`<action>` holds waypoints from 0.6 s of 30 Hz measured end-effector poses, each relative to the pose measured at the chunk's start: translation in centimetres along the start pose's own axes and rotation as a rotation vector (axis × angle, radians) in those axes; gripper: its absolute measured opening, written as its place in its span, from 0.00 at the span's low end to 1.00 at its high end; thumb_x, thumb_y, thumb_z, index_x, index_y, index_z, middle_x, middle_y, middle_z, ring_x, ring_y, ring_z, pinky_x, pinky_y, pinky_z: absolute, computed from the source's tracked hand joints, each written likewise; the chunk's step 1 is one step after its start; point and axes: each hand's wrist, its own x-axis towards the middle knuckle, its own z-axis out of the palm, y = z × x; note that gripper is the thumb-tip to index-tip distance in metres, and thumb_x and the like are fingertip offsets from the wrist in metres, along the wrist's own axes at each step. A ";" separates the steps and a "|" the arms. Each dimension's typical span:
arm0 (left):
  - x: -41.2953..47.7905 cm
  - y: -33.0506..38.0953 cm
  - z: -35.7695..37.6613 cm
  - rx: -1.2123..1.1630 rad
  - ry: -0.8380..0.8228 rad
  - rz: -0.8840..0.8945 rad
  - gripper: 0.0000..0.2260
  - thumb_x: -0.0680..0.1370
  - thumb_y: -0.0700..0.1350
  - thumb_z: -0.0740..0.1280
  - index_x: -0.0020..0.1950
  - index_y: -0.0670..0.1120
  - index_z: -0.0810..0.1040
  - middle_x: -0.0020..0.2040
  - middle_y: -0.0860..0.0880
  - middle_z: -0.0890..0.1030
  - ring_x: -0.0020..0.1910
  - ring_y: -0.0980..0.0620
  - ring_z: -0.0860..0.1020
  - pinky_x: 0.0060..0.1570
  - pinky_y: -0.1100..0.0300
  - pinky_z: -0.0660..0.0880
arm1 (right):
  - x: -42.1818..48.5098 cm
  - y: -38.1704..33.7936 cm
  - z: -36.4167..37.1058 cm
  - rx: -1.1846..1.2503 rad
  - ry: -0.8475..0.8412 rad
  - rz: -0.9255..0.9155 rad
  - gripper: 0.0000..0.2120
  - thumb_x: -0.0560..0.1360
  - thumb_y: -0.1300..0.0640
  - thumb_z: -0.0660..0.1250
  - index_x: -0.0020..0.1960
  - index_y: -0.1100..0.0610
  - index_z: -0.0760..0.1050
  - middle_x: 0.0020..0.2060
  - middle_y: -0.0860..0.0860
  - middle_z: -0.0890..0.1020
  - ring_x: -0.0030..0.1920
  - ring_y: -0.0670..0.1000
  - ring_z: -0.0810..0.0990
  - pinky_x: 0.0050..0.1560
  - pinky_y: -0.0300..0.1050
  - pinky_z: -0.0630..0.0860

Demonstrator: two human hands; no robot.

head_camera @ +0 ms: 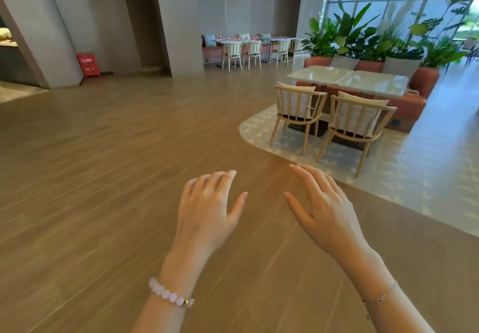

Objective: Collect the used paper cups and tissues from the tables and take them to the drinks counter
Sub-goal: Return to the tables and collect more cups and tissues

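The left hand (207, 203) and the right hand (324, 203) were held out side by side, palms down, over the wooden floor (103, 177). Their fingers were relaxed and slightly spread, and nothing was held in either. A bracelet of pale beads (169, 293) was worn on the left wrist and a thin chain bracelet (379, 299) on the right.

Beyond the right hand, a pale patterned floor patch (259, 127) was laid under two wooden chairs (298, 109) with striped cushions. These were drawn up to a pair of glossy pale tables (347, 78) set edge to edge. An orange sofa (414, 104) with grey cushions was placed along the far side of the tables. Leafy plants (363, 37) were massed behind it, and their pots were hidden by the sofa back.

Further off, against the back wall, more tables (277, 39) were lined with white chairs. Small objects (220, 38) were seen standing on these tops. Whether they were paper cups or tissues could not be told at that distance. A red sign (88, 64) was propped against a pillar to the left.
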 end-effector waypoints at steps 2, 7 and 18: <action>2.5 -2.0 1.8 0.021 -0.008 -0.032 0.22 0.77 0.56 0.58 0.64 0.46 0.75 0.57 0.49 0.80 0.57 0.48 0.77 0.57 0.51 0.71 | 3.6 0.7 2.5 0.011 0.002 -0.032 0.26 0.78 0.41 0.55 0.70 0.55 0.69 0.64 0.51 0.76 0.64 0.53 0.74 0.61 0.48 0.70; 9.9 -7.0 6.9 0.078 -0.018 -0.087 0.21 0.78 0.57 0.59 0.65 0.46 0.74 0.58 0.49 0.80 0.58 0.48 0.77 0.58 0.52 0.70 | 12.9 3.1 9.4 0.050 -0.006 -0.083 0.26 0.78 0.41 0.56 0.70 0.56 0.68 0.63 0.52 0.76 0.64 0.53 0.74 0.61 0.48 0.71; 30.0 -17.2 16.4 0.129 0.021 -0.157 0.20 0.77 0.55 0.62 0.64 0.46 0.75 0.57 0.49 0.80 0.56 0.48 0.78 0.55 0.52 0.73 | 35.1 8.2 22.2 0.093 -0.067 -0.144 0.28 0.77 0.41 0.53 0.71 0.54 0.68 0.65 0.51 0.75 0.65 0.52 0.73 0.62 0.48 0.70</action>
